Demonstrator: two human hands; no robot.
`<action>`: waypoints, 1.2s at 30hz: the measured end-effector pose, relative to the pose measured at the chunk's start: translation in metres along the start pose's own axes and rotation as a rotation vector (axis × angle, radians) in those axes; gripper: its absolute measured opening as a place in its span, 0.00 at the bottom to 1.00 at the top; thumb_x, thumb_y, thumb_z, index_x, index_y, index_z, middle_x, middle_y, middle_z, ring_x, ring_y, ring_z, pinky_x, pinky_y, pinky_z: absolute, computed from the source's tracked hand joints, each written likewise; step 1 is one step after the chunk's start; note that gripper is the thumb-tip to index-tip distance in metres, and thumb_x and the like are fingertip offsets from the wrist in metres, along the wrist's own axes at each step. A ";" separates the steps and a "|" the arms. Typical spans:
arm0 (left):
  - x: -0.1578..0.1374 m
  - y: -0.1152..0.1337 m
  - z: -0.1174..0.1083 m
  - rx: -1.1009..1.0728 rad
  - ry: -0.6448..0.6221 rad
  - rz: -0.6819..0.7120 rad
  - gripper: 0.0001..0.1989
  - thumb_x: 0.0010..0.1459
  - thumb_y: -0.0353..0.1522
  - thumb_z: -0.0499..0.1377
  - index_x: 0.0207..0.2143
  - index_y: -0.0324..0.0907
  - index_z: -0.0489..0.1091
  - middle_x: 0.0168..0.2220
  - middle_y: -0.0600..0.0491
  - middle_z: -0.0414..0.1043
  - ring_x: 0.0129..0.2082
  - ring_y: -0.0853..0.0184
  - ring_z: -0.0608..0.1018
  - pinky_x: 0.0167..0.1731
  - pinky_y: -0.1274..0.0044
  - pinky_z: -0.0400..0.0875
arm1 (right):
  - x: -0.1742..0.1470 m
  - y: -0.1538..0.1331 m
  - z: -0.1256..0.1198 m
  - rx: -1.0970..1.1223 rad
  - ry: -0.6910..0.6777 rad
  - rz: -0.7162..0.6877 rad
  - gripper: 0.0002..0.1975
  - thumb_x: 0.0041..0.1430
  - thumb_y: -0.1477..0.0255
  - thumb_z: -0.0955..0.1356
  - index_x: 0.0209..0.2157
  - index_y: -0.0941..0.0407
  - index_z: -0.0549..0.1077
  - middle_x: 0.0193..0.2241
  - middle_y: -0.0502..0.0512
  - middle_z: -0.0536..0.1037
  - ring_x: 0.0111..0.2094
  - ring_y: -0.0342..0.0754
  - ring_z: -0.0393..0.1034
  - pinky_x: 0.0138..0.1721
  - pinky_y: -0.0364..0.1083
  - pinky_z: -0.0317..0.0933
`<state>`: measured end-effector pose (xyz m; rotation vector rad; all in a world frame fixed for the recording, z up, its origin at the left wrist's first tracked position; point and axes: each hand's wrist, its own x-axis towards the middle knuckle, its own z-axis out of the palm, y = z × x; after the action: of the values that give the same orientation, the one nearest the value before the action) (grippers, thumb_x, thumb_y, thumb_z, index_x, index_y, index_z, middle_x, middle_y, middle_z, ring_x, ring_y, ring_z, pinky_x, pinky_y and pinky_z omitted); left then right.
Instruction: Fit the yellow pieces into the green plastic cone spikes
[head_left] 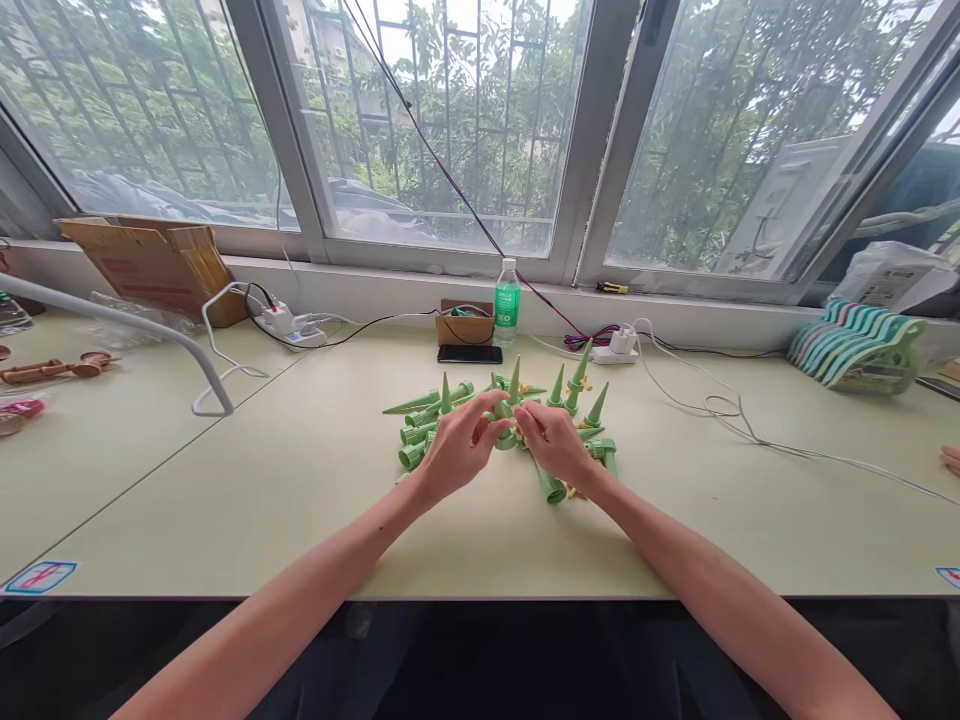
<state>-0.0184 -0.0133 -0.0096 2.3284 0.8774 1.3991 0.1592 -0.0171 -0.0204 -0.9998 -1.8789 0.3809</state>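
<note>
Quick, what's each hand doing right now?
Left hand: curled beside green spikes; grip can't be told.
Right hand: pinched closed; anything held can't be told.

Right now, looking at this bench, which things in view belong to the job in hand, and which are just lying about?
Likely in the job:
- green spikes
- green tubes
- yellow pieces

Apparently just lying about:
- bottle
- phone
- large carton

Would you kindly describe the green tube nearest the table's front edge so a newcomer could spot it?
On the pale table below the windows, find the green parts around the right hand. The tube lies just below that hand in view, its round open end towards the front edge, closer than any other green piece.
</note>
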 end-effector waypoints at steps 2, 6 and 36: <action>0.000 0.000 0.000 -0.009 0.012 -0.022 0.14 0.63 0.36 0.56 0.51 0.46 0.62 0.32 0.57 0.68 0.16 0.80 0.63 0.20 0.84 0.62 | 0.000 -0.001 0.000 0.008 0.016 -0.001 0.22 0.69 0.59 0.57 0.22 0.54 0.55 0.17 0.45 0.59 0.20 0.40 0.50 0.24 0.42 0.48; 0.000 0.003 0.000 -0.076 0.026 -0.112 0.21 0.63 0.38 0.55 0.56 0.49 0.54 0.37 0.54 0.68 0.16 0.80 0.65 0.16 0.86 0.56 | 0.000 -0.005 0.001 0.023 0.059 -0.001 0.21 0.68 0.60 0.58 0.22 0.55 0.55 0.18 0.45 0.58 0.20 0.40 0.50 0.24 0.42 0.48; 0.014 0.012 -0.008 -0.668 -0.227 -0.633 0.25 0.57 0.50 0.58 0.49 0.42 0.60 0.24 0.54 0.74 0.13 0.73 0.68 0.13 0.81 0.61 | -0.001 -0.009 -0.002 0.108 0.161 -0.001 0.13 0.65 0.60 0.63 0.35 0.55 0.71 0.34 0.54 0.74 0.21 0.39 0.62 0.26 0.42 0.60</action>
<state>-0.0158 -0.0145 0.0104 1.4858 0.8108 0.9338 0.1568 -0.0234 -0.0141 -0.9289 -1.6960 0.3857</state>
